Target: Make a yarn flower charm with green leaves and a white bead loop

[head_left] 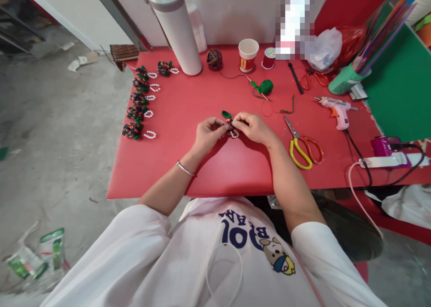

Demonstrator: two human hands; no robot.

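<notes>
My left hand [209, 133] and my right hand [253, 126] meet over the middle of the red table [168, 163]. Both pinch a small yarn flower piece [230, 123] with a green leaf on top and a loop of white pearls hanging below. My fingers are closed round it and hide most of it. A silver bracelet sits on my left wrist. Several finished multicoloured yarn flowers [136, 112], each with a pearl loop, lie in a row at the table's left edge.
Yellow and orange scissors [301, 147] lie right of my right hand. A pink glue gun [338, 110], power strip [390, 161], green yarn ball [266, 87], paper cup [248, 54], thread spool [269, 58] and tall white flask [177, 28] stand around. Green board at far right.
</notes>
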